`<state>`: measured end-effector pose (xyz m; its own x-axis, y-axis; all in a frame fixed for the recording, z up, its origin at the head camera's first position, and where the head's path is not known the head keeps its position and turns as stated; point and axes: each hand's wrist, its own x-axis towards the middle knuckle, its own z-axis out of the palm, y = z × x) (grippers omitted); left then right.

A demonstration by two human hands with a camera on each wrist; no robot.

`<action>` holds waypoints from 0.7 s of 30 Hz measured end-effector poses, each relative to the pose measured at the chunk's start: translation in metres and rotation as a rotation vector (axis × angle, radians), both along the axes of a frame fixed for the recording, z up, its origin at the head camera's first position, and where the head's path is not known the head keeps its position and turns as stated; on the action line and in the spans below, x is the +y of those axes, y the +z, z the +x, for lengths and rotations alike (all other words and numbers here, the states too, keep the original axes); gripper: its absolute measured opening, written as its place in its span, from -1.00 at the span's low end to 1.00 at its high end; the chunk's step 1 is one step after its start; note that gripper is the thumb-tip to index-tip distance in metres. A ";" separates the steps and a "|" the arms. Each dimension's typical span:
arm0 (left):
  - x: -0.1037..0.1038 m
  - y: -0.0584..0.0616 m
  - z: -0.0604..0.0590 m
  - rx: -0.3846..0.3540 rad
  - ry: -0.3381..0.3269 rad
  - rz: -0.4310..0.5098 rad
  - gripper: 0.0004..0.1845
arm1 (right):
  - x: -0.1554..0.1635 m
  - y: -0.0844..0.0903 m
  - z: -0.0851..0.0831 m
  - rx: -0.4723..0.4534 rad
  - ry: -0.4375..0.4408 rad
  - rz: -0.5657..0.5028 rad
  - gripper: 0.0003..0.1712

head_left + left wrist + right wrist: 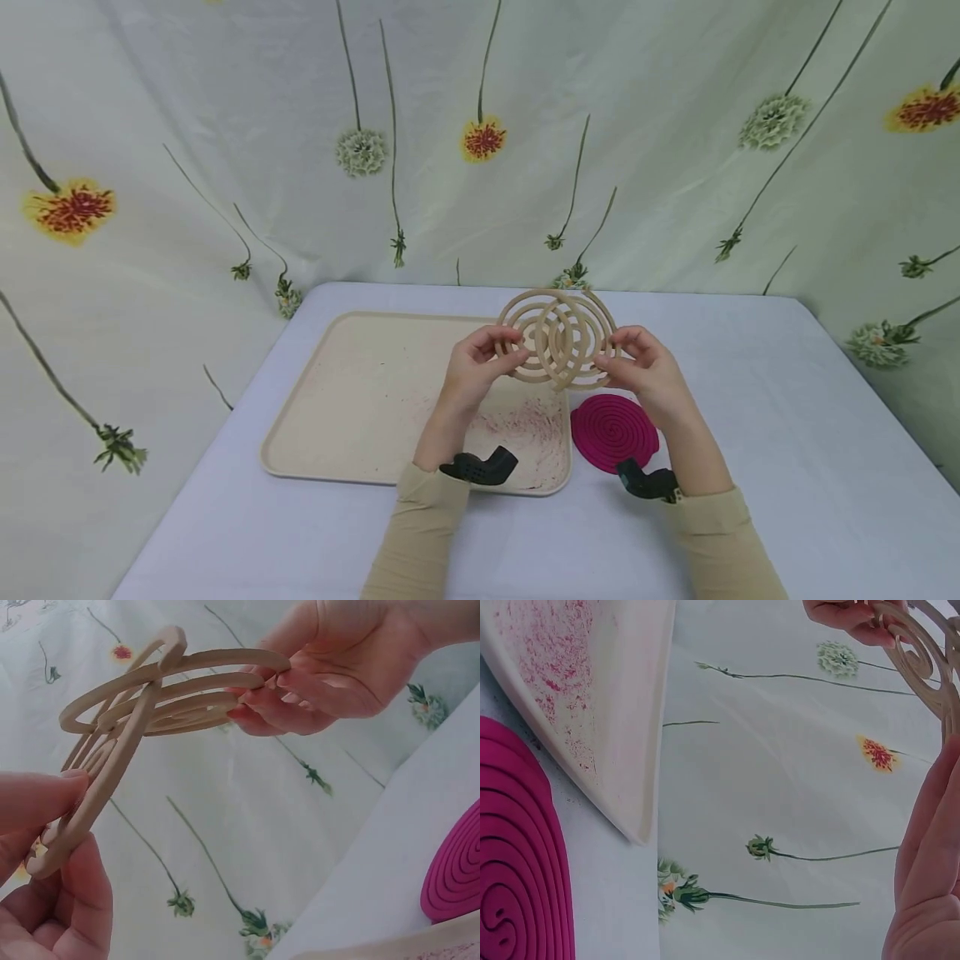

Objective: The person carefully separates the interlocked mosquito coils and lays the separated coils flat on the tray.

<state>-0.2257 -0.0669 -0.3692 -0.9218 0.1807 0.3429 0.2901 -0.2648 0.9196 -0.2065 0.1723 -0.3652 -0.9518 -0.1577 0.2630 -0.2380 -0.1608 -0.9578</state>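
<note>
**Beige spiral coils held in both hands above the table**

Beige spiral coils (557, 337), two interlocked flat spirals, sit at the centre of the head view, raised above the far right corner of the tray (360, 400). The left hand (472, 371) pinches the left-hand rim of one coil between thumb and curled fingers (45, 799); in the left wrist view this coil tilts steeply and crosses through the other. The right hand (648, 371) grips the right-hand rim of the second coil, its fingers (277, 694) bent over the outer rings with the thumb underneath. The two coils are partly pulled apart but remain hooked near their middles.

Below the right hand, a magenta spiral coil (615, 432) lies flat on the table (787, 433), just beside the right edge of the tray. Reddish powder marks the tray's lower right part. A flowered cloth (225, 125) fills the upper part of the frame behind the table. A dark wrist device shows at each beige sleeve cuff.
</note>
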 end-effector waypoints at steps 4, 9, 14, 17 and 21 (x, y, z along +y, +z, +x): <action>-0.005 0.000 -0.001 0.025 -0.024 -0.085 -0.73 | 0.007 -0.002 -0.001 0.017 0.017 0.056 -0.72; -0.013 0.002 -0.002 0.084 -0.035 -0.214 -0.75 | 0.014 -0.002 -0.001 0.035 0.070 0.145 -0.71; -0.018 0.003 -0.002 0.094 -0.061 -0.279 -0.76 | 0.018 -0.001 -0.001 0.037 0.083 0.225 -0.72; -0.020 0.003 -0.001 0.088 -0.093 -0.299 -0.77 | 0.020 -0.001 -0.001 0.035 0.090 0.242 -0.70; -0.023 0.003 0.000 0.094 -0.152 -0.303 -0.80 | 0.023 -0.001 -0.001 0.042 0.129 0.230 -0.67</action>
